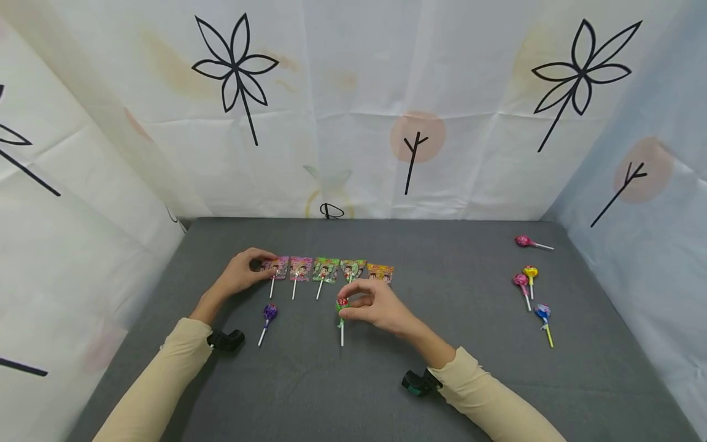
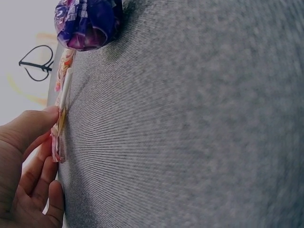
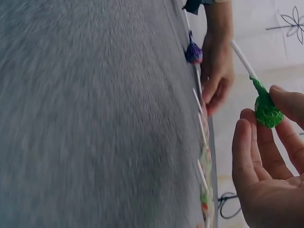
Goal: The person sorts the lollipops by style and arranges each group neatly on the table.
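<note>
My left hand (image 1: 243, 271) is at the left end of a row of flat-packet lollipops, its thumb and fingers pinching the edge of the pink flat lollipop (image 1: 280, 267). In the left wrist view, the thumb lies on that packet with the fingers behind it. Beside it run a second pink packet (image 1: 301, 267), two green ones, and an orange packet (image 1: 381, 272) partly behind my right hand (image 1: 381, 307). That hand pinches a round green lollipop (image 3: 269, 111) by its wrapped head, stick pointing toward me in the head view. A purple lollipop (image 1: 270, 312) lies in front of the row.
On the right side of the grey table (image 1: 442, 245) lie a red-pink lollipop (image 1: 523, 240), a yellow one (image 1: 530, 271), a pink one (image 1: 520, 280) and a blue one with a yellow stick (image 1: 543, 311). Patterned white cloth (image 1: 353, 73) stands behind the table.
</note>
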### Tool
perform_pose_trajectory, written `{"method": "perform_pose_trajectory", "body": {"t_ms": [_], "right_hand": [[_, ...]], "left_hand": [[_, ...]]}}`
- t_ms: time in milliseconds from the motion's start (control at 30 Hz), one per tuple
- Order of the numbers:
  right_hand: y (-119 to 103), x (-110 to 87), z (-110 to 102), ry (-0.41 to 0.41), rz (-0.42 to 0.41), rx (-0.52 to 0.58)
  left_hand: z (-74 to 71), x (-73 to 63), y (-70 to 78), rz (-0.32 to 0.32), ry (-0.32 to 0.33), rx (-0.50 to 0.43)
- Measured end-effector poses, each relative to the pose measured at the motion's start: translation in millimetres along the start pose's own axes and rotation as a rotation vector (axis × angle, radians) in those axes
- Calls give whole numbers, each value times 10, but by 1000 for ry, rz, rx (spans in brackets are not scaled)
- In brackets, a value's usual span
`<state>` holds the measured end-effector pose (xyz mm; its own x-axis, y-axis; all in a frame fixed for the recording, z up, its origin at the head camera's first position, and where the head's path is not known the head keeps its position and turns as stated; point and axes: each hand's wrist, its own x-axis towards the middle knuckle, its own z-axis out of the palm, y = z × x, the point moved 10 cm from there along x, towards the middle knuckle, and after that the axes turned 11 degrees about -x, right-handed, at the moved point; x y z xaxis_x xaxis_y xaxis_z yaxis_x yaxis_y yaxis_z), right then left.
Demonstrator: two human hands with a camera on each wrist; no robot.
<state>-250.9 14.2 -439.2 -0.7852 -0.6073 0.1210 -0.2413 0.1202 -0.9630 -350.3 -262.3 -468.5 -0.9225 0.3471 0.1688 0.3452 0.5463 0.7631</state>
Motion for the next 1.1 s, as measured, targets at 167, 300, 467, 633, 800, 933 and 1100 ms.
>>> {"method": "perform_pose_trajectory", "body": {"t_ms": [167,300,467,633,800,933,1100], "right_hand": [[40,95,157,-15,9,13],[78,153,263,-21,14,33],[117,228,367,-8,20,19],[128,323,477,5,20,-15],[164,439,603,12,19,-21],[227,532,680,28,50,-49],[244,621,718,55,69,-131]], "left_hand": [[2,0,1,-4,-4,3],[3,4,-2,-12,-5,3],[3,7,-13,-21,-6,4],[2,10,-16,-18,-8,3],[0,20,-14,-17,-4,7],[-2,19,-5,-23,-1,5],[0,12,0,-28,2,11]]}}
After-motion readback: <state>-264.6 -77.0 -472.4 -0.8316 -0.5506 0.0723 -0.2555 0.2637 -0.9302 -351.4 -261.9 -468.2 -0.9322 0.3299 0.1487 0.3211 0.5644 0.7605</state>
